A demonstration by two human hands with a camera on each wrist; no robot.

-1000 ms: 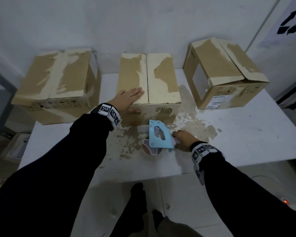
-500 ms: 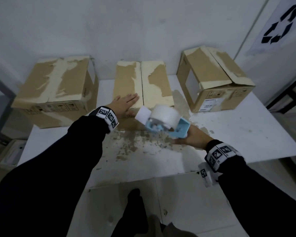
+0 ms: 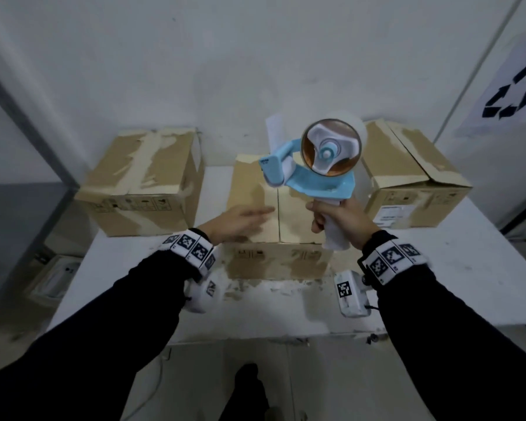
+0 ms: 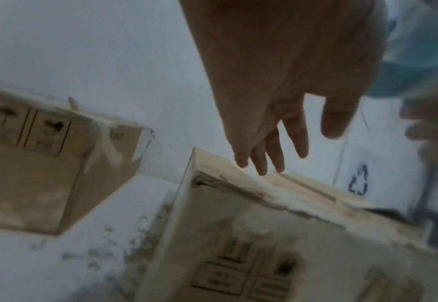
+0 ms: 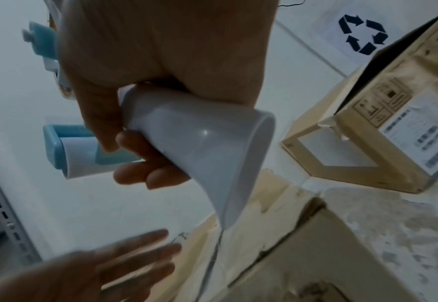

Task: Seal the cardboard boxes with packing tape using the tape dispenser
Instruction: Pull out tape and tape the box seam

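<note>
White-walled corner, three cardboard boxes (image 3: 277,205) unsealed on table (image 3: 480,268): right hand (image 3: 340,218) clenching raised tape dispenser (image 3: 313,168), left hand (image 3: 237,218) flat-fingered on middle flaps, taping apparently yet to begin.

White table (image 3: 456,268) carries three cardboard boxes (image 3: 143,189).

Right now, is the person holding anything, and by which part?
Yes. The right hand grips the blue tape dispenser by its white handle, raised above the middle box. The left hand, fingers straight, holds nothing.
</note>
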